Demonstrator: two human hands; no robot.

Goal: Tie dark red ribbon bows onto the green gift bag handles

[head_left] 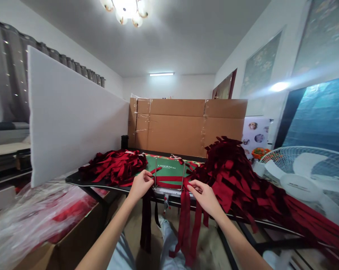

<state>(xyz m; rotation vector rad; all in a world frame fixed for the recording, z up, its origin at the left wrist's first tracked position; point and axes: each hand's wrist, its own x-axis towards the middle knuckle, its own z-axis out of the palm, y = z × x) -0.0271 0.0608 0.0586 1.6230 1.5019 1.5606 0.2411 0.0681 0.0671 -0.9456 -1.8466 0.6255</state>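
Note:
A dark red ribbon runs across between two thin upright metal posts, the left post and the right post. My left hand is closed in a pinch on the ribbon just outside the left post. On the other side my right hand pinches red ribbon between thumb and forefinger beside the right post. Ribbon lengths hang below my right hand over the table's front edge. A darker strip hangs under my left hand. Behind the posts lies a green printed sheet with white lettering.
Heaps of dark red ribbon pieces lie on the left and right of the black table. Cardboard stands behind, a white foam board at left. A fan is at right, an open carton lower left.

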